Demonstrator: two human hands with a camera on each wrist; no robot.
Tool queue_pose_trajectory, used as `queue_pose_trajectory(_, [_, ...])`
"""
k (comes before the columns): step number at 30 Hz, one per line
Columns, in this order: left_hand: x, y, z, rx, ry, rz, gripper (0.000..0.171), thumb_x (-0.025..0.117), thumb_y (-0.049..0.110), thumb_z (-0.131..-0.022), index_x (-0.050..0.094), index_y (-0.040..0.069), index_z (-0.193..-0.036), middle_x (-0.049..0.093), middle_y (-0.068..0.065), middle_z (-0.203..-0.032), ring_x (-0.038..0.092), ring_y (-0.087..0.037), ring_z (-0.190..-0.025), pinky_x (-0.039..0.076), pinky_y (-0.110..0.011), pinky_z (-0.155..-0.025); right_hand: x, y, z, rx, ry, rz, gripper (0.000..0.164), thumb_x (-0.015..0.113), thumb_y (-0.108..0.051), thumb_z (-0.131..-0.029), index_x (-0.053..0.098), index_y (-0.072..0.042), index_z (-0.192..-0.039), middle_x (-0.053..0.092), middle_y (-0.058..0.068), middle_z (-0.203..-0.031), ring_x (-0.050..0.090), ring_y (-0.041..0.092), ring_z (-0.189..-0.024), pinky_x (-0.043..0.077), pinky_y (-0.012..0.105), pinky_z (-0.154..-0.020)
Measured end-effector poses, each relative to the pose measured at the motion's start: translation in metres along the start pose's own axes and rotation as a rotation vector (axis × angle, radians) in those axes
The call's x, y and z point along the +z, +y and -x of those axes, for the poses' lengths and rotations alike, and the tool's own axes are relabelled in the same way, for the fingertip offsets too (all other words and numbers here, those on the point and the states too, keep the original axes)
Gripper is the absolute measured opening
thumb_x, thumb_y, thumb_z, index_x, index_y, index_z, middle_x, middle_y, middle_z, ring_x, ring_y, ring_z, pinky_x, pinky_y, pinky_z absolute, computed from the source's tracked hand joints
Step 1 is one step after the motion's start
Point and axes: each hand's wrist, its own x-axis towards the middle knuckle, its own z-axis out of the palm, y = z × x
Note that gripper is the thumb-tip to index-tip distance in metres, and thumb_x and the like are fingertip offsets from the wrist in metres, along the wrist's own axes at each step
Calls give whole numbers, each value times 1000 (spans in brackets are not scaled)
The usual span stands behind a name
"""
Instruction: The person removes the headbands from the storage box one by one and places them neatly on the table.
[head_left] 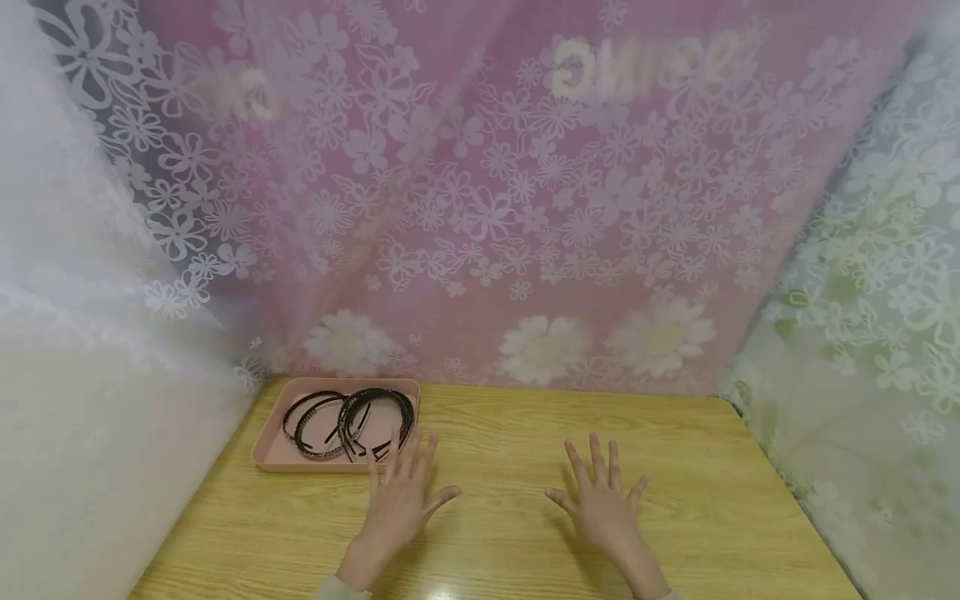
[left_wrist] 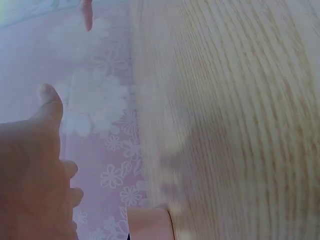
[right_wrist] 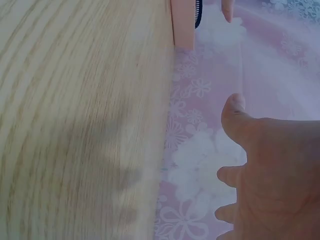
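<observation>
Both hands are held above the table with fingers straight and spread, and neither holds anything. My left hand (head_left: 397,504) is nearest to a pink tray (head_left: 315,468), its fingertips overlapping the tray's front right corner in the head view. Several dark headbands (head_left: 407,406), some with comb teeth, lie overlapping in the tray. Over the right half of the table is my right hand (head_left: 606,512), apart from the tray. In the left wrist view, the left hand's thumb (left_wrist: 51,105) sticks up; the right wrist view shows the right hand (right_wrist: 280,170) sideways, with the tray's end (right_wrist: 184,30) beyond.
The wood-grain table (head_left: 510,450) runs back to a pink flowered curtain (head_left: 487,208). Pale sheeting hangs along the left (head_left: 112,350) and a translucent flowered sheet (head_left: 862,375) along the right, both close to the table's sides.
</observation>
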Motion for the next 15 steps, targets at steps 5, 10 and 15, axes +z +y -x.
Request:
queue_pose_trajectory(5, [-1, 0, -2, 58, -35, 38, 84, 56, 59, -96, 26, 18, -163, 18, -12, -168, 7, -44, -154, 3, -78, -112, 1, 8, -2, -6, 13, -50, 84, 53, -61, -97, 21, -22, -163, 6, 25, -166, -2, 55, -150, 1, 92, -91])
queue_pose_trajectory(10, [-8, 0, -7, 89, -70, 104, 79, 58, 49, -100, 25, 15, -163, 25, -11, -166, 13, -42, -154, 8, -77, -113, -9, 8, -6, -74, 71, -185, 76, 59, -47, -100, 31, -6, -158, 20, 37, -158, 15, 69, -139, 19, 91, -86])
queue_pose_trajectory(15, [-21, -3, -12, 104, -66, 253, 69, 57, 42, -103, 32, 12, -160, 38, -12, -160, 22, -38, -153, 11, -72, -116, -27, -3, -13, -73, 87, -395, 64, 61, -33, -103, 40, 1, -153, 38, 33, -153, 34, 60, -137, 34, 78, -100])
